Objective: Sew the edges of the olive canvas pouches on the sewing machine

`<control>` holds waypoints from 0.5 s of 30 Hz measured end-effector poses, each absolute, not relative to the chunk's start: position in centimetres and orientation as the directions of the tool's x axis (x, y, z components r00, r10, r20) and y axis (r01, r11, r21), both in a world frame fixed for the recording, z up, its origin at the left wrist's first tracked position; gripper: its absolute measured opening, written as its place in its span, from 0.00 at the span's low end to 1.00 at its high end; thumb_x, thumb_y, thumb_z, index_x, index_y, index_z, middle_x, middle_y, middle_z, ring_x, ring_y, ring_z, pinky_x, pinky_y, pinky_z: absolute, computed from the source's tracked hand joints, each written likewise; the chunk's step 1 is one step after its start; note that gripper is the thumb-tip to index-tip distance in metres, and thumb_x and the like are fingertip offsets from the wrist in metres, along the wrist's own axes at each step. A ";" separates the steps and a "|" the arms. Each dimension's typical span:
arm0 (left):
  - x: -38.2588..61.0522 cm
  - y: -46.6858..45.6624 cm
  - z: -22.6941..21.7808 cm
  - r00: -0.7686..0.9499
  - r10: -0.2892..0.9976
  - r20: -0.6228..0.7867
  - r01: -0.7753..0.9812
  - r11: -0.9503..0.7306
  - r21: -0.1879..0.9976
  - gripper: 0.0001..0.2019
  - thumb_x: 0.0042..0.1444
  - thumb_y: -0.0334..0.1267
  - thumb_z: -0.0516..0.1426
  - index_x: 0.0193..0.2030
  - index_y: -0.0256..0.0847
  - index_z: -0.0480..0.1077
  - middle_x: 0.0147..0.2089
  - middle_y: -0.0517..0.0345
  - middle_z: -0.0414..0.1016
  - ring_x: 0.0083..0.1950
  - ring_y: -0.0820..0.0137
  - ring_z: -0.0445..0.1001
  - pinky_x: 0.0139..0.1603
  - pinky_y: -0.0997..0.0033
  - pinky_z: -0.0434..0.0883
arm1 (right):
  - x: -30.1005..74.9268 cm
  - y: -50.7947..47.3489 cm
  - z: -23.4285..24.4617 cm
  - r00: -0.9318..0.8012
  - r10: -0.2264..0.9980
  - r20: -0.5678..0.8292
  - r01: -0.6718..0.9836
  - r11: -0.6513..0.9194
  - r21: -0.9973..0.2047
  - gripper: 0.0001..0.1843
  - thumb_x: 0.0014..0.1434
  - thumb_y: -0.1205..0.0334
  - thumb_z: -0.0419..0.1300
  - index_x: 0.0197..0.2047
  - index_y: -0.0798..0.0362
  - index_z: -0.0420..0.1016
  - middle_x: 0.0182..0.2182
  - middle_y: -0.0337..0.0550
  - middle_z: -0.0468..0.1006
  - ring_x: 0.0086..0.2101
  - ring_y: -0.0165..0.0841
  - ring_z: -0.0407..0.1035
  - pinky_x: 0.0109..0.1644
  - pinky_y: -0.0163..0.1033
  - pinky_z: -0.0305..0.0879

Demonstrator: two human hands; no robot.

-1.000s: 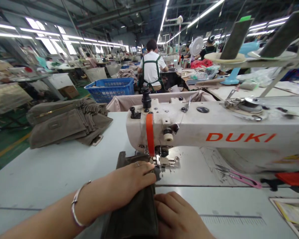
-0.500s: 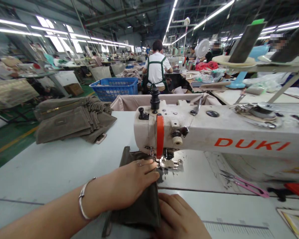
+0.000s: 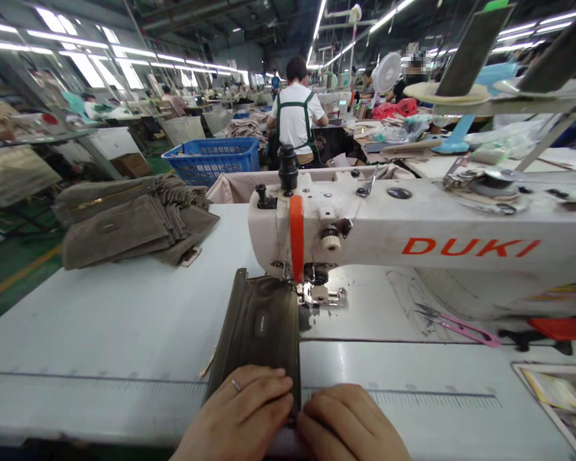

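Observation:
A dark olive fabric piece (image 3: 262, 326) lies on the white table, its far end under the presser foot (image 3: 317, 294) of a white DUKI sewing machine (image 3: 413, 243). My left hand (image 3: 237, 413) rests on the near end of the fabric, fingers curled and pressed down on it, a ring on one finger. My right hand (image 3: 350, 426) lies beside it at the fabric's right edge, fingers curled against the cloth.
A stack of tan fabric pieces (image 3: 129, 221) sits at the back left of the table (image 3: 100, 320). Pink-handled snips (image 3: 461, 326) lie right of the needle. A blue basket (image 3: 216, 160) and a seated person in a white shirt (image 3: 295, 118) are beyond the machine.
My left hand has drawn back from beside the presser foot to the near end of the fabric. More of the fabric now shows on the table. The right hand stayed at the near edge.

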State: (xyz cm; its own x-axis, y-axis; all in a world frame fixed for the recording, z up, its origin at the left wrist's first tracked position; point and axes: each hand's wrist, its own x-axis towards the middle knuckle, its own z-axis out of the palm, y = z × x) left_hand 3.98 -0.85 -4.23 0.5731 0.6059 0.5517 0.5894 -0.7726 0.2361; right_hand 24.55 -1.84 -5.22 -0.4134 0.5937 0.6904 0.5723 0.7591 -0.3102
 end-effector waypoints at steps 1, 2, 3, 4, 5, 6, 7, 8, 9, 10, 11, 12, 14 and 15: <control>4.0 -0.9 -3.8 0.569 0.626 0.533 0.580 -0.765 0.279 0.14 0.68 0.33 0.47 0.44 0.42 0.74 0.43 0.59 0.80 0.48 0.71 0.76 0.54 0.73 0.72 | 24.6 -1.9 -5.1 -0.415 0.604 0.681 0.575 0.754 -0.318 0.14 0.66 0.71 0.50 0.37 0.53 0.77 0.29 0.39 0.78 0.30 0.31 0.70 0.35 0.36 0.66; 4.0 -1.0 -3.3 0.577 0.645 0.502 0.575 -0.757 0.311 0.13 0.67 0.32 0.47 0.44 0.41 0.74 0.43 0.58 0.80 0.47 0.70 0.76 0.52 0.74 0.72 | 24.7 -2.0 -5.1 -0.419 0.602 0.680 0.571 0.757 -0.318 0.13 0.67 0.70 0.51 0.37 0.54 0.77 0.29 0.40 0.78 0.30 0.31 0.69 0.35 0.36 0.66; 4.0 -1.0 -2.6 0.585 0.659 0.473 0.572 -0.748 0.336 0.12 0.66 0.31 0.48 0.45 0.40 0.73 0.43 0.57 0.79 0.46 0.70 0.76 0.51 0.74 0.73 | 24.7 -2.0 -5.0 -0.424 0.595 0.683 0.565 0.763 -0.314 0.13 0.67 0.69 0.51 0.38 0.54 0.77 0.29 0.40 0.78 0.30 0.32 0.69 0.35 0.36 0.66; 4.0 -1.0 -2.1 0.586 0.673 0.451 0.575 -0.737 0.354 0.11 0.66 0.30 0.49 0.46 0.40 0.73 0.43 0.56 0.79 0.45 0.70 0.76 0.50 0.74 0.74 | 24.7 -2.0 -5.0 -0.426 0.594 0.682 0.560 0.765 -0.317 0.13 0.67 0.68 0.50 0.38 0.54 0.77 0.29 0.41 0.78 0.30 0.32 0.69 0.35 0.37 0.66; 3.9 -1.1 -1.7 0.583 0.687 0.433 0.584 -0.725 0.365 0.11 0.65 0.29 0.50 0.47 0.40 0.72 0.44 0.55 0.79 0.45 0.70 0.76 0.49 0.74 0.74 | 24.7 -2.0 -5.1 -0.424 0.597 0.681 0.557 0.765 -0.323 0.13 0.68 0.68 0.50 0.38 0.54 0.77 0.29 0.41 0.77 0.31 0.32 0.68 0.35 0.37 0.66; 3.8 -1.1 -1.5 0.577 0.699 0.422 0.595 -0.714 0.369 0.11 0.64 0.28 0.50 0.48 0.41 0.71 0.45 0.55 0.79 0.45 0.70 0.76 0.48 0.73 0.75 | 24.7 -2.0 -5.1 -0.425 0.603 0.675 0.556 0.763 -0.331 0.14 0.68 0.67 0.50 0.38 0.54 0.76 0.30 0.41 0.77 0.31 0.32 0.68 0.35 0.37 0.66; 3.8 -1.2 -1.6 0.570 0.705 0.423 0.603 -0.708 0.368 0.12 0.64 0.29 0.50 0.49 0.43 0.71 0.45 0.55 0.78 0.44 0.69 0.76 0.47 0.72 0.75 | 24.7 -2.0 -5.1 -0.427 0.607 0.670 0.552 0.762 -0.339 0.14 0.68 0.66 0.50 0.38 0.54 0.76 0.30 0.41 0.77 0.31 0.32 0.68 0.35 0.37 0.66; 3.8 -1.2 -1.9 0.572 0.706 0.417 0.608 -0.707 0.363 0.12 0.64 0.30 0.50 0.49 0.45 0.71 0.45 0.56 0.79 0.44 0.67 0.76 0.46 0.70 0.76 | 24.6 -2.0 -5.1 -0.431 0.613 0.662 0.550 0.760 -0.346 0.14 0.68 0.65 0.50 0.37 0.53 0.76 0.30 0.41 0.77 0.31 0.32 0.68 0.35 0.37 0.65; 3.8 -1.2 -2.3 0.580 0.708 0.403 0.613 -0.705 0.357 0.12 0.64 0.32 0.50 0.49 0.47 0.71 0.44 0.56 0.79 0.43 0.66 0.76 0.45 0.68 0.76 | 24.6 -2.0 -5.1 -0.434 0.618 0.656 0.550 0.758 -0.350 0.14 0.69 0.65 0.50 0.37 0.54 0.76 0.30 0.41 0.77 0.32 0.32 0.68 0.35 0.37 0.65; 3.9 -1.2 -2.8 0.586 0.709 0.392 0.616 -0.704 0.353 0.12 0.64 0.34 0.51 0.49 0.49 0.72 0.43 0.57 0.79 0.41 0.65 0.76 0.44 0.66 0.77 | 24.6 -2.0 -5.2 -0.437 0.616 0.656 0.551 0.759 -0.346 0.15 0.69 0.64 0.49 0.36 0.53 0.76 0.30 0.41 0.77 0.31 0.32 0.68 0.35 0.38 0.65; 4.1 -1.2 -3.3 0.591 0.708 0.387 0.614 -0.706 0.354 0.12 0.64 0.36 0.51 0.48 0.50 0.72 0.42 0.57 0.79 0.40 0.64 0.76 0.42 0.65 0.77 | 24.6 -2.0 -5.2 -0.443 0.613 0.654 0.553 0.761 -0.339 0.15 0.69 0.64 0.49 0.36 0.53 0.76 0.30 0.41 0.76 0.31 0.32 0.68 0.35 0.38 0.65; 4.2 -1.2 -3.8 0.591 0.706 0.390 0.610 -0.707 0.358 0.11 0.64 0.37 0.51 0.47 0.50 0.73 0.41 0.57 0.79 0.38 0.64 0.76 0.41 0.64 0.77 | 24.6 -2.0 -5.2 -0.447 0.610 0.654 0.555 0.763 -0.332 0.15 0.69 0.63 0.49 0.35 0.53 0.76 0.30 0.42 0.76 0.31 0.33 0.68 0.35 0.38 0.65; 4.4 -1.1 -4.0 0.594 0.702 0.393 0.600 -0.712 0.366 0.11 0.64 0.37 0.50 0.45 0.48 0.74 0.40 0.56 0.79 0.36 0.64 0.75 0.40 0.64 0.76 | 24.8 -1.9 -5.2 -0.456 0.607 0.650 0.546 0.768 -0.334 0.15 0.69 0.63 0.49 0.35 0.53 0.76 0.30 0.42 0.76 0.31 0.32 0.68 0.36 0.38 0.66; 4.5 -1.1 -3.9 0.598 0.699 0.393 0.593 -0.715 0.370 0.12 0.64 0.37 0.49 0.44 0.48 0.74 0.40 0.56 0.79 0.36 0.65 0.75 0.40 0.65 0.76 | 24.9 -1.9 -5.2 -0.460 0.606 0.649 0.534 0.772 -0.344 0.15 0.69 0.64 0.50 0.36 0.54 0.76 0.30 0.42 0.77 0.32 0.32 0.69 0.36 0.38 0.66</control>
State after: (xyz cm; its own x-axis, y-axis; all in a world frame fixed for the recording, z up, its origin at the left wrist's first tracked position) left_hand 4.47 -1.08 -3.88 0.5979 0.6987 0.3928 0.5930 -0.7153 0.3697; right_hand 24.94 -1.86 -5.18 -0.4596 0.6064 0.6488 0.5341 0.7725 -0.3436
